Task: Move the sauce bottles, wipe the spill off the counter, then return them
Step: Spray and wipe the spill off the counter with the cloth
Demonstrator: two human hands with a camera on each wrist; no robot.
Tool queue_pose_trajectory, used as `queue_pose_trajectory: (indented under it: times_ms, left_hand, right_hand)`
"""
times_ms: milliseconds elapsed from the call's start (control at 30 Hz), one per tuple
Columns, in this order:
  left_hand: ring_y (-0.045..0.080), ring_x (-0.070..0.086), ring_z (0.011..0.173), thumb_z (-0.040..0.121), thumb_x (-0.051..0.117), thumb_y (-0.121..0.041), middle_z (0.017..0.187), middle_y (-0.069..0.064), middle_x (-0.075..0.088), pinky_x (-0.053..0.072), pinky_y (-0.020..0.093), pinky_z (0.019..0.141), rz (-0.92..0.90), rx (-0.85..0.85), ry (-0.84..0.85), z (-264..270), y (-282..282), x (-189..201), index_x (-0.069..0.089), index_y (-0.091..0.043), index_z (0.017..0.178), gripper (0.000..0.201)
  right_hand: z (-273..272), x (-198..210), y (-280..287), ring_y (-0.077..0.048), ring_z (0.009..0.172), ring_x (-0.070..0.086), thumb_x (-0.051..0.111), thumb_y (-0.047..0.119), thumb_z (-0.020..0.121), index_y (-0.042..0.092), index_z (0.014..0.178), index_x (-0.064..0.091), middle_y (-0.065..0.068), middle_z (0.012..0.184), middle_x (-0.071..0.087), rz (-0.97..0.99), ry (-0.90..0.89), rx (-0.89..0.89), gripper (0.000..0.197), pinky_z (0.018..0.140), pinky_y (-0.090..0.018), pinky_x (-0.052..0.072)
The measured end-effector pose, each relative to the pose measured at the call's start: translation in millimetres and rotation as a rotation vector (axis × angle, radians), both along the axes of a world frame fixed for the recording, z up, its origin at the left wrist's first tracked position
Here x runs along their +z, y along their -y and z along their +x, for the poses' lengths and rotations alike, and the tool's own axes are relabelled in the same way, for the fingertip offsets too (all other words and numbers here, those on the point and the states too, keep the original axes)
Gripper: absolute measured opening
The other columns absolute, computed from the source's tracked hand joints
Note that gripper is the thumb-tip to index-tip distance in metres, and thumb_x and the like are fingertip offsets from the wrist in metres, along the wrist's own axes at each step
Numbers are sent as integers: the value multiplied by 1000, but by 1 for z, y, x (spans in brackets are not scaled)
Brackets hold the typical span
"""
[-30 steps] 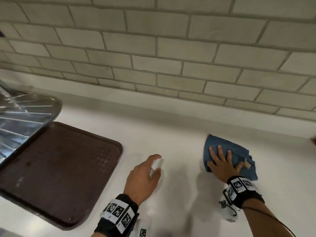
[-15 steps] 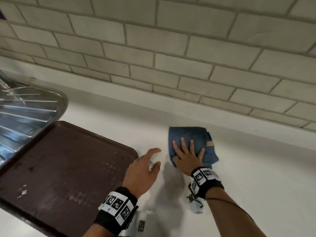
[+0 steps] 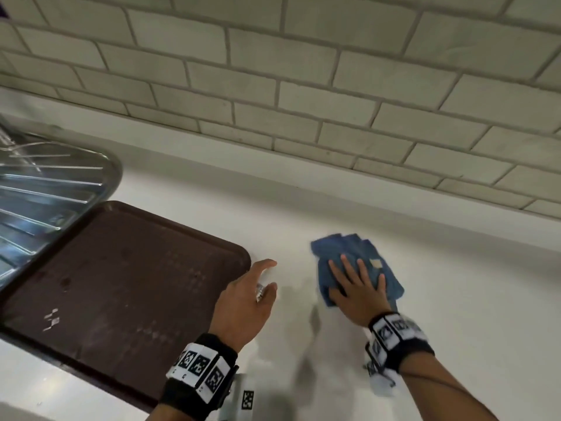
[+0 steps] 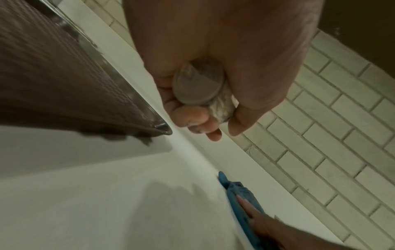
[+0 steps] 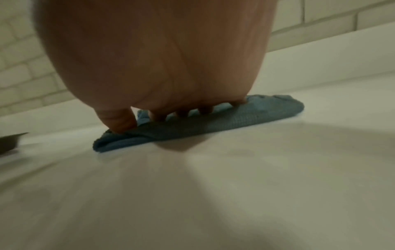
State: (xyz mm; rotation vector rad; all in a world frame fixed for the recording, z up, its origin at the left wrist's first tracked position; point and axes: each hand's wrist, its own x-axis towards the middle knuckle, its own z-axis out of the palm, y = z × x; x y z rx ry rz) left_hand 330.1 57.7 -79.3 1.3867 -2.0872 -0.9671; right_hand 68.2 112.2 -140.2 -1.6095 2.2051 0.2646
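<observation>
My right hand (image 3: 355, 278) lies flat with straight fingers on a folded blue cloth (image 3: 343, 247), pressing it onto the white counter (image 3: 470, 299). In the right wrist view the fingertips (image 5: 171, 115) bear down on the cloth (image 5: 235, 123). To its left, above the counter, my left hand (image 3: 267, 278) grips a small clear bottle (image 3: 260, 291). The left wrist view shows the bottle's round base (image 4: 198, 84) wrapped by curled fingers, with the cloth (image 4: 237, 194) lower right. No sauce bottles are in view.
A brown plastic tray (image 3: 121, 268) lies on the counter to the left, its corner close to my left hand. A steel sink drainboard (image 3: 45, 189) sits behind it. A tiled wall (image 3: 334, 101) borders the counter at the back.
My right hand slid the cloth left toward my left hand, then a little back to the right. The left hand kept hold of the bottle near the tray corner.
</observation>
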Motion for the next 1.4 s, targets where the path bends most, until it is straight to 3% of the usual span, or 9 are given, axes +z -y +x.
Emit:
queue_pose_trajectory:
  times_ms: [133,267,433,700,833,900,1000,1167,1400]
  left_hand:
    - [6,54,78,93,60,-33,79,-13,60,42,26,72,5,22,19,15,-9,-1,51,-40,131,40]
    - [15,63,81,93,61,-33,85,-8,67,46,30,71,5,13,29,23,-15,1,51,-40,131,40]
    - [11,55,79,94,59,-33,91,-4,68,41,29,71,26,13,52,21,-25,9,50,-39,134,40]
    - [19,63,80,93,62,-29,91,1,70,49,32,73,21,-35,58,-11,-65,18,54,-37,131,40]
    - [12,58,85,94,61,-31,99,-12,62,45,30,77,10,-77,58,-30,-95,19,53,-39,131,39]
    - [10,55,86,94,61,-31,98,-15,59,43,29,78,12,-89,65,-39,-111,18,53,-38,132,39]
    - [14,59,85,94,61,-32,94,-14,62,45,30,76,19,-108,96,-47,-134,14,52,-40,131,39]
    - [14,62,83,94,60,-32,86,-15,62,49,32,76,53,-130,138,-56,-168,8,51,-42,130,38]
    - [10,60,84,95,59,-33,86,-26,57,48,30,79,97,-165,142,-74,-207,4,49,-45,131,39]
  right_hand:
    - [28,0,39,-31,147,-18,21,58,97,44,150,-12,9,161,-21,45,34,-77,64,108,-72,-1]
    - [103,6,10,-35,146,-18,-2,62,80,41,152,-7,4,162,-17,39,52,165,75,105,-75,-11]
    - [148,-3,-87,-38,140,33,34,61,92,38,148,35,2,157,33,-148,12,274,60,100,-68,15]
    - [74,-6,-159,-27,139,40,43,58,84,43,146,34,10,155,33,-95,81,76,64,109,-60,7]
    - [-9,-5,-178,-22,149,-10,5,65,78,48,150,-4,17,157,-19,-86,47,-175,75,113,-61,-11]
    - [-38,-4,-198,-20,147,-21,-7,65,70,48,149,-12,17,158,-24,-70,61,-297,81,112,-62,-15]
    - [-35,-4,-238,-24,148,-18,-4,63,76,49,149,-12,14,159,-21,-71,65,-335,74,112,-65,-11]
    - [20,-10,-316,-30,145,20,38,53,88,39,151,25,5,160,24,-164,2,-175,66,106,-66,10]
    - [10,-4,-370,-24,147,17,42,57,89,46,151,17,13,161,19,-120,105,-83,67,108,-60,10]
